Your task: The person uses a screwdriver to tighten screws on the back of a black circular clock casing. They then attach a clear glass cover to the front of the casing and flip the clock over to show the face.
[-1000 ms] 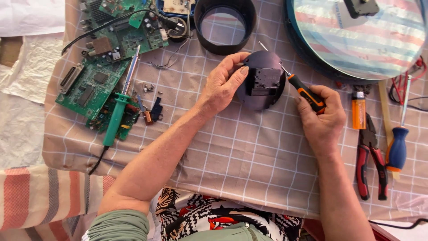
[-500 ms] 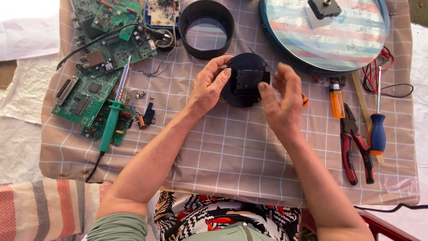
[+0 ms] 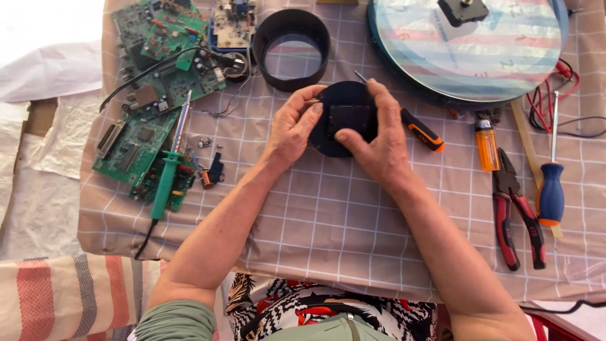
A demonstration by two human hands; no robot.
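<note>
Both hands on black round part, over checked cloth.
L hand grips rim to steady; R hand holds screwdriver, thumb pressing centre block.

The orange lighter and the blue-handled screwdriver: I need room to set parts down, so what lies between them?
In the head view, the red-handled pliers lie between the orange lighter and the blue-handled screwdriver, on the checked cloth.
</note>
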